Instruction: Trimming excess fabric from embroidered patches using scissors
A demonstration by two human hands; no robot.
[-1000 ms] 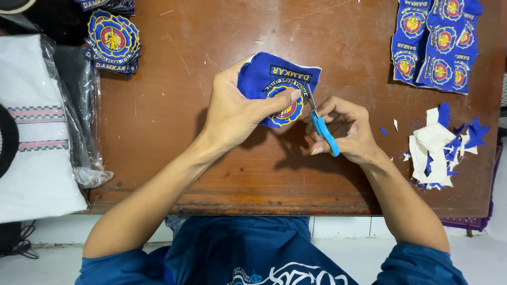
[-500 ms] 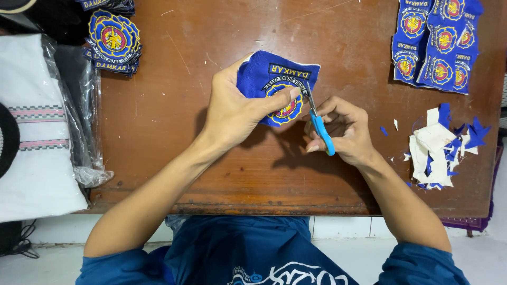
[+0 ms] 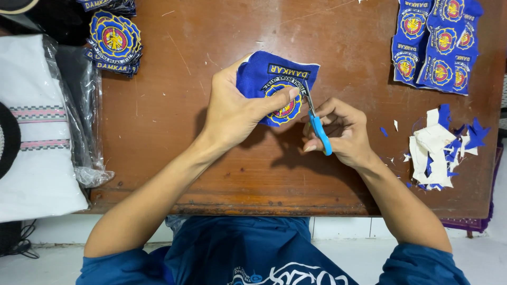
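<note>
Mid-table, left hand point(image 3: 237, 113) clamps the embroidered blue patch point(image 3: 277, 87); right hand point(image 3: 338, 132) grips blue-handled scissors point(image 3: 317, 124), whose blades could nick the stitching near the thumb.

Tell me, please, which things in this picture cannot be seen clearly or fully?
- Head view: the scissors blade tips, hidden by the blue patch.
- The patch's left part, covered by the left hand.
- The scissors' handle loops, inside the right hand.
- The uncut patch sheet, cut off by the top edge.

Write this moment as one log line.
left hand: holds blue patch | right hand: cuts with scissors | scraps: right
</note>
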